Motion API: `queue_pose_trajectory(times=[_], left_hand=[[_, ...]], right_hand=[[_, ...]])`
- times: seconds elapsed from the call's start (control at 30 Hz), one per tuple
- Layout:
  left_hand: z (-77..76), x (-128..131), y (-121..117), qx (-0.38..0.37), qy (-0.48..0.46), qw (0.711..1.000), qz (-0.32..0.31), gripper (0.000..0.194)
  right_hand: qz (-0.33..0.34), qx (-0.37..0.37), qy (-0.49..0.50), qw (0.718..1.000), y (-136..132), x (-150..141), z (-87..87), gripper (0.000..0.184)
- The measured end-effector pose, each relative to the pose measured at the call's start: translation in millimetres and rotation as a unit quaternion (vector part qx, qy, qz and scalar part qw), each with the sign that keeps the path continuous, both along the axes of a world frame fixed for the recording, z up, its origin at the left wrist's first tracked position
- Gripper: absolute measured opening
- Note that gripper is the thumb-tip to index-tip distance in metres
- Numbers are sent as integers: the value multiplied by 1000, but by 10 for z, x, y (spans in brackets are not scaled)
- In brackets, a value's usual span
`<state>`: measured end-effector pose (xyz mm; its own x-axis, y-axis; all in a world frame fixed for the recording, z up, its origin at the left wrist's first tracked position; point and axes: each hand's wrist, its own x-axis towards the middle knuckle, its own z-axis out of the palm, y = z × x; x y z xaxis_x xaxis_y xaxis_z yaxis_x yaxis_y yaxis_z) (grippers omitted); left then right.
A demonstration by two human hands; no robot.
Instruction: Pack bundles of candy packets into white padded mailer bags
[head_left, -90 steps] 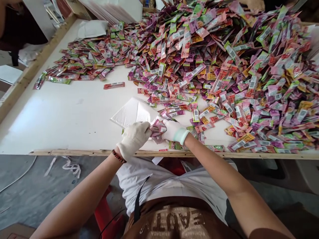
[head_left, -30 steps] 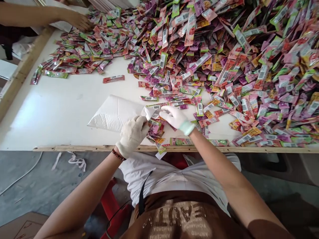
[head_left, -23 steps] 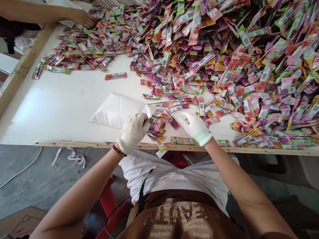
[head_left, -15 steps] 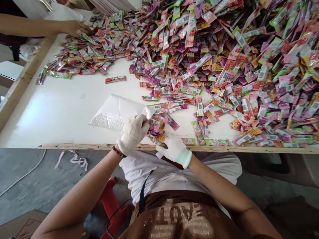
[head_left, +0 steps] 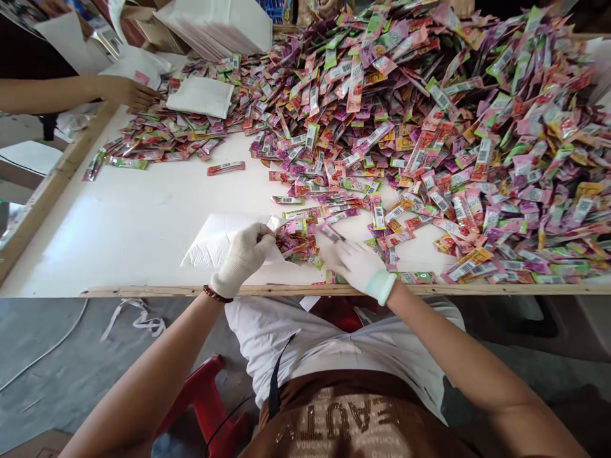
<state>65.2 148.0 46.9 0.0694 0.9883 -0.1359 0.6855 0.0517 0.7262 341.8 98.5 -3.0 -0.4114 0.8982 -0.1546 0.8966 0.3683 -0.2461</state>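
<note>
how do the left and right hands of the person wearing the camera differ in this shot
The left hand is closed on the white bag; the right hand is open, fingers extended and blurred, near the sachets. The left hand has a beaded bracelet at its wrist; the right hand shows none. The right hand has a mint-green cuff; the left hand's is whitish. Both wear pale gloves.

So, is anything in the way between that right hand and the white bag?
Yes: a small heap of colourful packets lies between the right hand and the white bag, at the bag's right end, beside the left hand gripping it.
</note>
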Motion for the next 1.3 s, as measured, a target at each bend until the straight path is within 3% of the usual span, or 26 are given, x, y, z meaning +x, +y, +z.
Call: queue_pose_trajectory(times=[0.1, 0.2, 0.27, 0.33, 0.4, 0.57, 0.67, 0.73, 0.87, 1.13, 1.23, 1.3], left_hand=[[52, -5, -18, -2, -46, 999, 22, 20], [164, -8, -28, 4, -103, 994, 35, 17], [265, 1, -31, 13, -161, 986, 45, 17], [383, 29, -33, 15, -230, 971, 61, 17], [514, 76, -30, 7, -290, 954, 75, 18], [838, 213, 40, 9, -378, 924, 61, 20], [998, 259, 102, 2, -417, 908, 41, 20], [1095, 276, 132, 8, -415, 909, 31, 20], [1276, 317, 173, 34, -348, 937, 15, 14], [1537, 430, 309, 80, -227, 970, -42, 14], [1626, 470, 265, 196, -198, 959, -50, 11], [1573, 537, 158, 278, -113, 949, -98, 8]], right_hand=[[-104, 18, -37, 994, -10, 89, 44, 35], [-148, -19, 112, 982, 136, -2, 58, 33], [-152, -129, 263, 944, 279, -122, 74, 34], [-140, -237, 390, 879, 424, -241, 153, 39], [-127, -249, 456, 845, 553, -321, 328, 43], [-124, -162, 456, 866, 820, -301, 1003, 30], [-65, -121, 445, 885, 915, -214, 1354, 27], [-38, -99, 451, 886, 930, -147, 1541, 24], [-63, -72, 457, 884, 875, -9, 1843, 32], [-79, -27, 459, 884, 681, 164, 2195, 34], [-62, -42, 489, 869, 392, 271, 2193, 41], [-48, -94, 468, 877, 91, 335, 2038, 45]])
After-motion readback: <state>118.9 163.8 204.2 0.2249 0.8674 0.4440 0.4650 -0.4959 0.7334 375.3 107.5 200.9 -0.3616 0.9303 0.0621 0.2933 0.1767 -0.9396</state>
